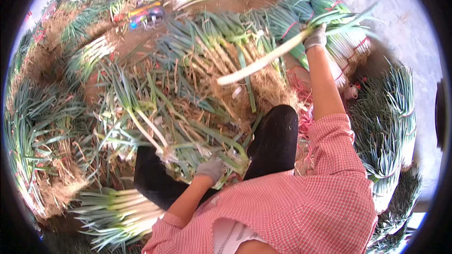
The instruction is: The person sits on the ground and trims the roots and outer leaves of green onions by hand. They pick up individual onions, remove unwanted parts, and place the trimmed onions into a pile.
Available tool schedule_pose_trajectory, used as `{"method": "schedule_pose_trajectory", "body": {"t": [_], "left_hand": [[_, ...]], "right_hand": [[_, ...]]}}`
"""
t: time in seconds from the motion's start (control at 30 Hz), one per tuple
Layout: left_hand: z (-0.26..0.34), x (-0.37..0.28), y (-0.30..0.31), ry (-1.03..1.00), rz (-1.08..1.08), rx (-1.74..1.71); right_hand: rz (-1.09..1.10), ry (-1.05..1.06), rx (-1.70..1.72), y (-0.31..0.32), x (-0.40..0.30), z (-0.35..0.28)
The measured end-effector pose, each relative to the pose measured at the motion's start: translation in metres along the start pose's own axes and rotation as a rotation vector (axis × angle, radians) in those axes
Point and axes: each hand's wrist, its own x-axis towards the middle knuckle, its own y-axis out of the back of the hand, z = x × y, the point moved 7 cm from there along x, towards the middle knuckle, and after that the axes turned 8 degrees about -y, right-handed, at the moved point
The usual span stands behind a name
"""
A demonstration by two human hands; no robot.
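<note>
My right hand (315, 37), in a grey glove, is raised at arm's length at the upper right. It grips one large green onion (268, 60) by the green part; the pale, cleaned shaft slants down to the left. My left hand (210, 169), also gloved, rests low among loose green leaves (190, 153) between my knees. Its fingertips are partly hidden there, so I cannot tell whether they hold anything. Left of that hand, a couple of green onions with white shafts (152, 127) lie across the pile, roots toward me.
Untrimmed green onions with brown roots (272, 88) lie ahead. Tied bundles (339, 42) stand beyond my right hand; more bundles (381, 120) line the right side. Pink twine (304, 113) lies by my right knee. Cleaned green onions (134, 208) lie at lower left.
</note>
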Motion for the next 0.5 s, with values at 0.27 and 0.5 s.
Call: {"method": "schedule_pose_trajectory", "body": {"t": [0.27,0.5], "left_hand": [[0.007,0.001,0.208,0.063,1.052,0.528],[-0.064,-0.004,0.124,0.280,0.845,-0.032]], "right_hand": [[-0.071,-0.221,-0.207,-0.049,-0.069,0.094],[-0.481,-0.477,-0.278,-0.160,-0.154,0.255]]}}
